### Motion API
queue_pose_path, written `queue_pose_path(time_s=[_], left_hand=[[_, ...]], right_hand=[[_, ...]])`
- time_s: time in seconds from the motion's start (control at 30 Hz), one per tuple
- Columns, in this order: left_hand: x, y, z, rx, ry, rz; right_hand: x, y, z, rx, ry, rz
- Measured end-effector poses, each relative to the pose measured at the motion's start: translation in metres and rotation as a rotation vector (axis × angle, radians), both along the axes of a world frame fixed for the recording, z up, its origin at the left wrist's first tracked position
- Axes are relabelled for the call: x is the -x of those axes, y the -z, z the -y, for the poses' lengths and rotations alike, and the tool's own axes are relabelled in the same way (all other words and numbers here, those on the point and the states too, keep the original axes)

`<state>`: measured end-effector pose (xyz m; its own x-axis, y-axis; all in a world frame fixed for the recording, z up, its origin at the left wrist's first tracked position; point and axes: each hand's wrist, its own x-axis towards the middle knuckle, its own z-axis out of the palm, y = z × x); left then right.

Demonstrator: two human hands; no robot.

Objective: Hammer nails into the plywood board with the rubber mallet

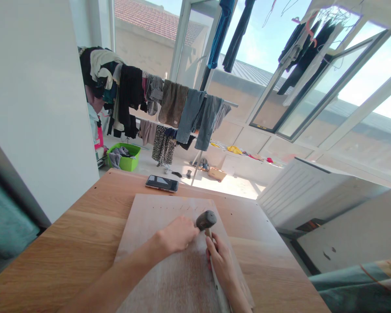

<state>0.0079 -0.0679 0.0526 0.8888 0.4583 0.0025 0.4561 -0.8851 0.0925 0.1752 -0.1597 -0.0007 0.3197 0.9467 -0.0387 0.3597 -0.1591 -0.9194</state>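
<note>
A hammer (pixel 206 220) with a dark, blocky head and a pale handle is over the light board (pixel 143 226). My right hand (pixel 220 256) is wrapped around the handle just below the head. My left hand (pixel 180 234) is closed beside the head's left side, its fingertips at or very near the metal. Whatever it pinches, if anything, is hidden. Along the board's far part runs a row of thin nails (pixel 188 208), several standing up at a slant; the leftmost marks look like dark dots.
The board lies on a wooden table (pixel 74 230). A phone (pixel 162 183) rests near its far edge. Beyond are a green tub (pixel 125 163) of clothes, a laundry-laden drying rack (pixel 230 104) and windows. A white ridged panel (pixel 289 187) stands at the right, a white wall (pixel 35 87) at the left.
</note>
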Motion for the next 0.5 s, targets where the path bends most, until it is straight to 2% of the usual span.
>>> queue_pose_path(time_s=[0.13,0.27,0.37,0.43,0.5], left_hand=[[0.002,-0.001,-0.005,0.083,0.0,0.089],[0.025,-0.002,-0.038,0.333,-0.053,0.488],[0.047,0.009,-0.065,0.466,-0.249,0.823],[0.058,0.022,-0.077,0.556,-0.349,0.94],[0.064,0.035,-0.083,0.63,-0.383,0.991]], right_hand=[[-0.001,0.0,0.0,-0.004,0.008,0.011],[-0.001,0.004,0.0,-0.013,0.001,-0.003],[-0.002,0.008,-0.001,-0.003,-0.014,-0.017],[-0.002,0.009,-0.001,-0.001,-0.017,-0.009],[-0.002,0.009,-0.001,0.004,-0.019,-0.007]])
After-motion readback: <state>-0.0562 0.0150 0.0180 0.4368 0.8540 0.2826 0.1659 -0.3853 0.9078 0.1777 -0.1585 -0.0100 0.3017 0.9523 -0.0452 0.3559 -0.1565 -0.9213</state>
